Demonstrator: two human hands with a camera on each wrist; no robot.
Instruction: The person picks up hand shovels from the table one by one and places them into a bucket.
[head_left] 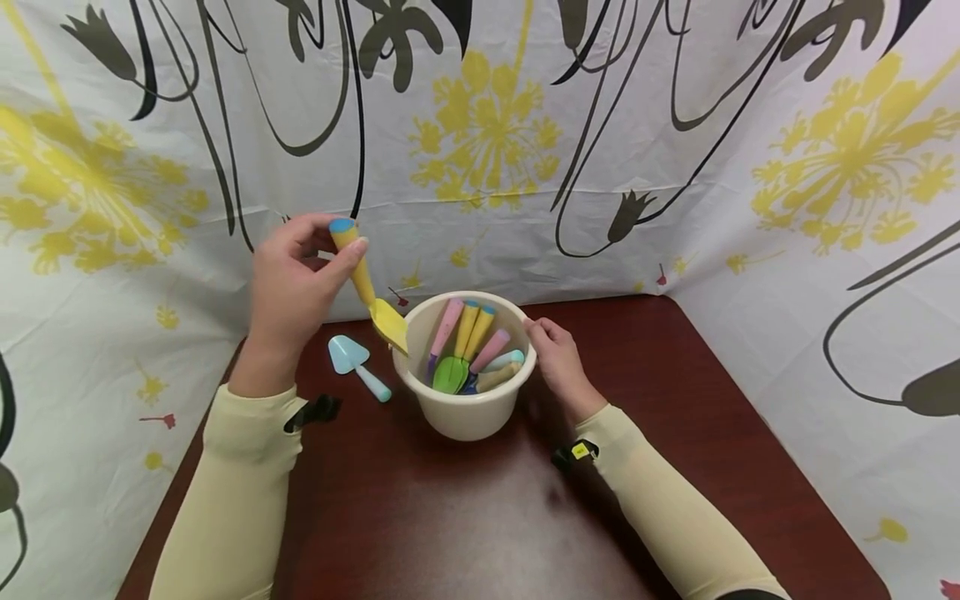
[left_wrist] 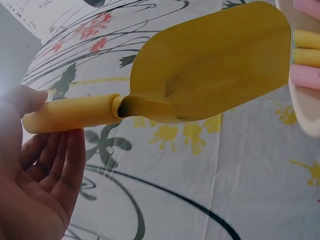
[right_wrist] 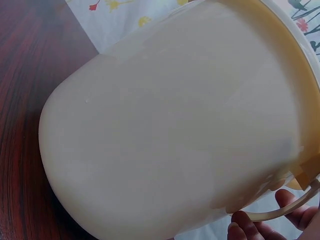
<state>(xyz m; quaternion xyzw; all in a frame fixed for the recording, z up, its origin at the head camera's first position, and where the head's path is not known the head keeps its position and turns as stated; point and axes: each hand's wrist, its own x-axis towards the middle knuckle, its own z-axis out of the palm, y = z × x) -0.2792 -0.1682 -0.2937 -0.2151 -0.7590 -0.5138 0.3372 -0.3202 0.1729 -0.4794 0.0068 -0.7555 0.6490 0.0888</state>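
Observation:
My left hand (head_left: 292,279) pinches the handle of a yellow garden trowel (head_left: 390,323), its blue-capped end up and its blade slanting down at the left rim of a cream bucket (head_left: 468,417). In the left wrist view the trowel's broad, blunt blade (left_wrist: 210,65) shows in full; whether it touches the rim I cannot tell. My right hand (head_left: 558,362) grips the bucket at its right side, with fingers around the curved handle (right_wrist: 280,212) in the right wrist view. Several tools with pink and yellow handles (head_left: 470,329) and a green blade (head_left: 451,375) stand inside the bucket.
A light blue pointed trowel (head_left: 348,354) lies on the dark red table (head_left: 465,517), left of the bucket. Patterned white cloth (head_left: 480,242) hangs close behind the table and along both sides.

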